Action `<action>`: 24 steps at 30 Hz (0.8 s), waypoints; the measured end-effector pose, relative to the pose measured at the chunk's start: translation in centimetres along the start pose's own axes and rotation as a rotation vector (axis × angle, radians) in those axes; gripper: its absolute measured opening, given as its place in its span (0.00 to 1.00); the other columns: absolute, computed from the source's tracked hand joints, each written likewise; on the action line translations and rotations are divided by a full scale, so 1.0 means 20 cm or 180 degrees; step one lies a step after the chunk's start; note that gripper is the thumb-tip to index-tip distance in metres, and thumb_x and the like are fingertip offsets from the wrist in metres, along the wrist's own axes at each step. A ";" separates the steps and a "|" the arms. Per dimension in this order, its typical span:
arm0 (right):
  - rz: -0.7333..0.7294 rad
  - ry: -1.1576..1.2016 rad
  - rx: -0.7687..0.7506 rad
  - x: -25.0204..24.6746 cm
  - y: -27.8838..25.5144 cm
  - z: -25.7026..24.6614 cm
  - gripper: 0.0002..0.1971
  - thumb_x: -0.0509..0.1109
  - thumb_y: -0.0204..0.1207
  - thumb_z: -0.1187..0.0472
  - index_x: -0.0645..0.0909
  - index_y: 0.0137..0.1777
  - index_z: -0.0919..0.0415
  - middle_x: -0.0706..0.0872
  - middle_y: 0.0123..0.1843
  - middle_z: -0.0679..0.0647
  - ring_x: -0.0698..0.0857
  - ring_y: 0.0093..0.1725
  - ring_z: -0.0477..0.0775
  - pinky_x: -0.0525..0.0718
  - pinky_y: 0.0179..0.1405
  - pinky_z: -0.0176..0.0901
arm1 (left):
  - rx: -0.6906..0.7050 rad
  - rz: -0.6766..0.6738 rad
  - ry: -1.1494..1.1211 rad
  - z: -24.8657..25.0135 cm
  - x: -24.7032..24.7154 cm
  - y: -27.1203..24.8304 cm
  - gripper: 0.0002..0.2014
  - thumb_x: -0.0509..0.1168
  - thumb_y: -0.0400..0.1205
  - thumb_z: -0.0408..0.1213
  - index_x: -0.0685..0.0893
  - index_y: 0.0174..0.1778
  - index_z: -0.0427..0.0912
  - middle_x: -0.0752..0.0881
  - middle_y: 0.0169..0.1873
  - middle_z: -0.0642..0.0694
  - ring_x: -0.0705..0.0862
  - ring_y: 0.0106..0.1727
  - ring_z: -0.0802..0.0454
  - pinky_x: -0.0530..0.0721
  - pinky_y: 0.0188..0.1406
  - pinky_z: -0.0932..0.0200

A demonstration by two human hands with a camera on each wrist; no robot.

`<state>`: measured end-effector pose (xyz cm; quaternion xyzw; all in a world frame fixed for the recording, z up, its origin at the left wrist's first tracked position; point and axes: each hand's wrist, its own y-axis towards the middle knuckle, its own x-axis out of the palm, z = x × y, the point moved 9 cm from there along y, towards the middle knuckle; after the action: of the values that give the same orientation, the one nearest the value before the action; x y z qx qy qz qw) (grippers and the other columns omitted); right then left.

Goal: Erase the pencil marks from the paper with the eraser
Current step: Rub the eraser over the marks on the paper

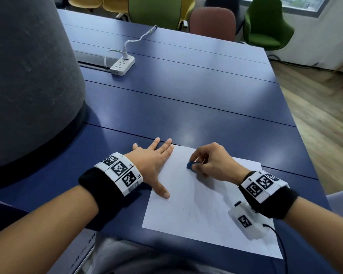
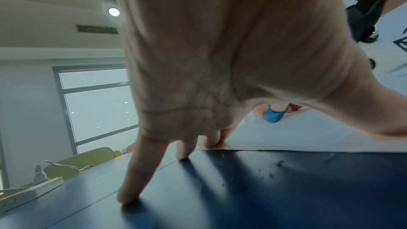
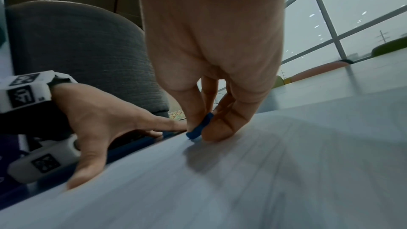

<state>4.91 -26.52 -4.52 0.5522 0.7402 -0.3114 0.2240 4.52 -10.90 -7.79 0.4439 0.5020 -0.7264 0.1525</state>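
Observation:
A white sheet of paper (image 1: 196, 210) lies on the blue table (image 1: 186, 107) in front of me, with faint pencil strokes near its middle. My right hand (image 1: 210, 161) pinches a small blue eraser (image 1: 191, 166) between thumb and fingers, its tip down on the paper's upper part. In the right wrist view the eraser (image 3: 199, 127) touches the paper (image 3: 264, 171). My left hand (image 1: 152, 161) lies flat with straight, spread fingers at the sheet's left edge, thumb on the paper. The left wrist view shows the fingers (image 2: 136, 177) on the table and the eraser (image 2: 273, 115) beyond.
A white power strip (image 1: 122, 65) with a plugged cable sits far back on the table. A large grey upholstered form (image 1: 28, 76) rises at the left. Green, red and yellow chairs (image 1: 265, 26) stand beyond the far edge. Wooden floor lies to the right.

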 end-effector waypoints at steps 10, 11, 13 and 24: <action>-0.0028 -0.0106 -0.0095 0.03 0.01 -0.05 0.04 0.76 0.68 0.67 0.89 0.42 0.61 0.85 0.27 0.49 0.77 0.19 0.38 0.77 0.25 0.30 | -0.0019 0.0008 -0.0003 0.00 -0.01 0.00 0.72 0.74 0.60 0.73 0.31 0.85 0.49 0.27 0.82 0.58 0.30 0.84 0.49 0.50 0.73 0.18; -0.0080 -0.0105 -0.0132 0.04 -0.02 -0.05 0.04 0.76 0.68 0.67 0.89 0.41 0.60 0.85 0.27 0.48 0.77 0.20 0.38 0.76 0.24 0.29 | -0.0025 0.0005 0.0008 0.00 -0.01 -0.01 0.72 0.74 0.60 0.73 0.31 0.85 0.49 0.27 0.82 0.58 0.30 0.84 0.49 0.50 0.73 0.18; -0.0359 -0.0208 -0.0244 0.09 -0.09 -0.06 0.05 0.76 0.67 0.66 0.90 0.41 0.58 0.86 0.29 0.48 0.78 0.23 0.39 0.75 0.25 0.29 | -0.0031 -0.0003 0.0040 0.00 -0.01 0.00 0.72 0.74 0.60 0.73 0.31 0.84 0.48 0.26 0.82 0.58 0.30 0.84 0.49 0.50 0.73 0.18; -0.0549 -0.0261 -0.0348 0.14 -0.21 -0.08 0.06 0.76 0.67 0.67 0.89 0.42 0.57 0.86 0.32 0.48 0.78 0.25 0.39 0.75 0.27 0.27 | -0.0038 0.0042 0.0049 0.00 -0.02 -0.02 0.72 0.74 0.60 0.73 0.31 0.85 0.48 0.27 0.82 0.58 0.30 0.84 0.50 0.52 0.75 0.20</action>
<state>0.11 -24.20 -4.40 0.4602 0.7911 -0.3110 0.2563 4.47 -10.88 -7.31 0.4519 0.5045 -0.7189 0.1561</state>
